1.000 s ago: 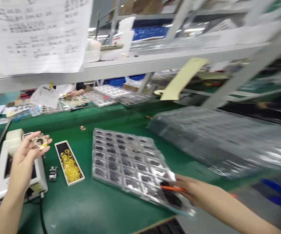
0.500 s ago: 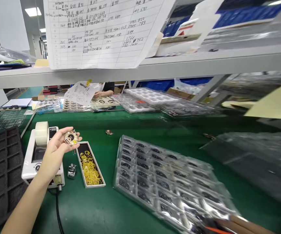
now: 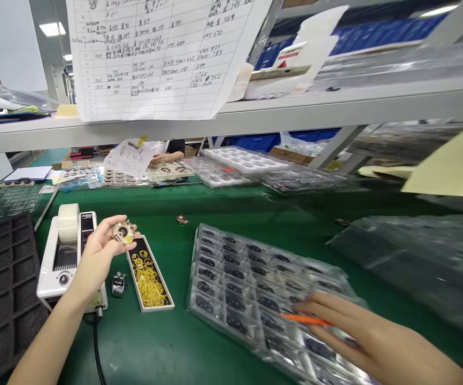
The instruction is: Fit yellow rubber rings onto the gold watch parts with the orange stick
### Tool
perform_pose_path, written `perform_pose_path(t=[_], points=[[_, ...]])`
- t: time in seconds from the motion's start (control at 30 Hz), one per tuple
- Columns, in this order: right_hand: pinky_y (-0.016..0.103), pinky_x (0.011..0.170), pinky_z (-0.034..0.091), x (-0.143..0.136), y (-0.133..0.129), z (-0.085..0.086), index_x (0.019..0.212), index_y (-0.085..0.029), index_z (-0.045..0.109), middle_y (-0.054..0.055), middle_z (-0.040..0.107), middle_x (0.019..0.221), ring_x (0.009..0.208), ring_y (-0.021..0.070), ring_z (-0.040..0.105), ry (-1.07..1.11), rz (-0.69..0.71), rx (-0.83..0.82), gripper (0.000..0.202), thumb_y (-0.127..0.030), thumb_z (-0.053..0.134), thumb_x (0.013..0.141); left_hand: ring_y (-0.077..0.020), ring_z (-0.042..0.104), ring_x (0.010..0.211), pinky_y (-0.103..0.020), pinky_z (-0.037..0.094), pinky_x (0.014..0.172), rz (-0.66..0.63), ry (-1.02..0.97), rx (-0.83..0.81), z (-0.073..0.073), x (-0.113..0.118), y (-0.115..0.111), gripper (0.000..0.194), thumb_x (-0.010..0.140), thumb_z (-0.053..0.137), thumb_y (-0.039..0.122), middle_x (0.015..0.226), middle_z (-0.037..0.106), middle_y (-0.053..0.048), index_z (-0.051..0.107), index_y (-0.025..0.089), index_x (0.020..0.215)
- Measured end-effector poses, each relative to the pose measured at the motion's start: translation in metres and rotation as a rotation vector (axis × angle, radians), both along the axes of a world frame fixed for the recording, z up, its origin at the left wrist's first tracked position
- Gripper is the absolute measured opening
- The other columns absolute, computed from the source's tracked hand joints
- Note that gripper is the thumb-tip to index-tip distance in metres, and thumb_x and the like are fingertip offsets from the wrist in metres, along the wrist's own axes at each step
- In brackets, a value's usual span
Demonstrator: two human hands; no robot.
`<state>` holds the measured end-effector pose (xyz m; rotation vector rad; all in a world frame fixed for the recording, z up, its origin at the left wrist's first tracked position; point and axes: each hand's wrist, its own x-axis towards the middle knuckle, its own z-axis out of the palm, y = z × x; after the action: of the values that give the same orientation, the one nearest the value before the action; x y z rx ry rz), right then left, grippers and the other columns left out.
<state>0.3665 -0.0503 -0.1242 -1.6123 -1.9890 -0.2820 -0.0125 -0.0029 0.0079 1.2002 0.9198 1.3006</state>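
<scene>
My left hand (image 3: pixel 97 251) pinches a small round gold-coloured circuit board (image 3: pixel 123 232) by its edge, with a dark ring shape showing on its face. It is held up between the tape dispenser (image 3: pixel 51 275) and the white box of yellow rings (image 3: pixel 171 306). Blurred by motion, my right hand (image 3: pixel 352 326) is over the clear plastic tray (image 3: pixel 223 334), whose compartments hold dark parts. Its fingers are closed on a thin orange tool (image 3: pixel 306 319); the tool's kind is unclear.
A metal tally counter (image 3: pixel 118 284) stands by the dispenser. Another small round part (image 3: pixel 182 220) lies behind the tray. A black compartment tray (image 3: pixel 5 289) is at far left, plastic sheeting (image 3: pixel 408 262) at right. A shelf (image 3: pixel 199 128) crosses above; a co-worker's hand (image 3: pixel 165 158) shows beyond.
My right hand has come in from the lower right over the clear tray with the orange tool. My left hand, still holding the circuit board, appears slightly lower and further right.
</scene>
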Motion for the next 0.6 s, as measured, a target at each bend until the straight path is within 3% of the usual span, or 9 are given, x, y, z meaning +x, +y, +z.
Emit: perform_pose_path(t=[0.1, 0.17, 0.27, 0.33, 0.43, 0.6], points=[[0.036, 0.059, 0.049, -0.058, 0.027, 0.05, 0.089, -0.027, 0.065, 0.015, 0.067, 0.09, 0.074, 0.0247, 0.066, 0.149, 0.253, 0.021, 0.026, -0.035, 0.041, 0.093, -0.0248, 0.067, 0.107, -0.04, 0.055, 0.093, -0.009, 0.003, 0.011, 0.0, 0.0, 0.0, 0.04, 0.073, 0.051, 0.014, 0.109, 0.07, -0.007, 0.059, 0.019, 0.112], [0.032, 0.058, 0.048, -0.1, 0.043, 0.082, 0.087, -0.025, 0.064, 0.01, 0.066, 0.078, 0.068, 0.0219, 0.064, 0.266, 0.433, 0.027, 0.02, -0.028, 0.045, 0.091, -0.0256, 0.067, 0.109, -0.041, 0.054, 0.094, -0.01, 0.002, 0.012, 0.0, 0.0, 0.0, 0.041, 0.072, 0.051, 0.014, 0.111, 0.069, -0.008, 0.059, 0.019, 0.112], [0.029, 0.057, 0.046, -0.16, 0.061, 0.118, 0.079, -0.023, 0.061, 0.006, 0.066, 0.073, 0.062, 0.0178, 0.06, 0.533, 0.546, -0.022, 0.02, -0.03, 0.047, 0.091, -0.0265, 0.067, 0.109, -0.042, 0.054, 0.094, 0.0, -0.007, 0.015, 0.001, -0.001, 0.0, 0.042, 0.073, 0.054, 0.013, 0.112, 0.07, -0.009, 0.059, 0.019, 0.114], [0.027, 0.054, 0.043, -0.19, 0.07, 0.129, 0.076, -0.021, 0.061, 0.004, 0.065, 0.07, 0.059, 0.0157, 0.056, 0.717, 0.602, -0.077, 0.021, -0.035, 0.052, 0.089, -0.0255, 0.067, 0.108, -0.04, 0.054, 0.094, 0.015, -0.007, 0.038, 0.001, -0.001, 0.001, 0.043, 0.076, 0.057, 0.016, 0.112, 0.07, -0.008, 0.058, 0.02, 0.118], [0.026, 0.054, 0.041, -0.217, 0.08, 0.132, 0.075, -0.02, 0.061, 0.002, 0.062, 0.068, 0.061, 0.0149, 0.054, 0.96, 0.681, -0.151, 0.022, -0.039, 0.056, 0.085, -0.0241, 0.067, 0.106, -0.038, 0.054, 0.092, 0.052, 0.026, 0.1, -0.002, -0.003, 0.004, 0.041, 0.08, 0.064, 0.024, 0.113, 0.069, -0.007, 0.061, 0.022, 0.12], [0.026, 0.053, 0.037, -0.228, 0.085, 0.126, 0.071, -0.019, 0.062, 0.003, 0.06, 0.078, 0.061, 0.0125, 0.046, 1.04, 0.802, -0.143, 0.017, -0.032, 0.059, 0.083, -0.0241, 0.066, 0.099, -0.036, 0.053, 0.09, 0.149, 0.112, 0.204, -0.006, -0.002, 0.008, 0.019, 0.072, 0.077, 0.031, 0.098, 0.072, -0.007, 0.073, 0.018, 0.086]])
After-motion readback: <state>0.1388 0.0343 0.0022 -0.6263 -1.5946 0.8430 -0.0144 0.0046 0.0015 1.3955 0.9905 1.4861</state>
